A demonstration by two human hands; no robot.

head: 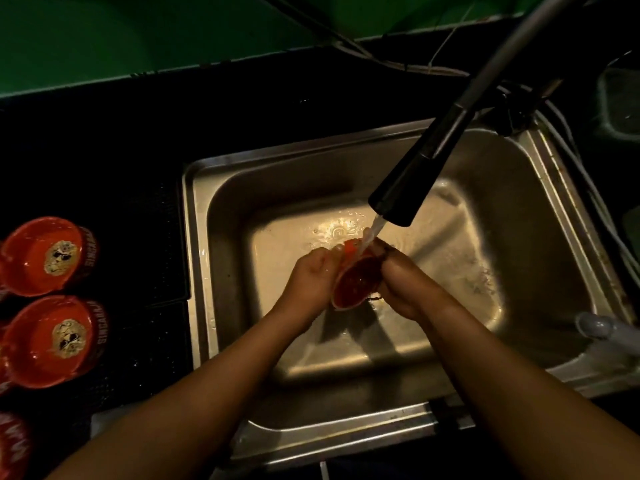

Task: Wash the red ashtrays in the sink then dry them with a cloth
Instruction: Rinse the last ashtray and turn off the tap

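Observation:
A red ashtray is tilted on its side over the middle of the steel sink, under the stream of water from the black tap head. My left hand grips its left rim. My right hand grips its right side, fingers curled over the edge. Two more red ashtrays, one above the other, sit upright on the dark counter at the left, each with a skull logo inside. A further red piece shows at the bottom left corner.
The tap's grey hose arches in from the top right. A dark ribbed mat lies between the ashtrays and the sink. A clear container stands at the far right, and cables run along the green wall behind.

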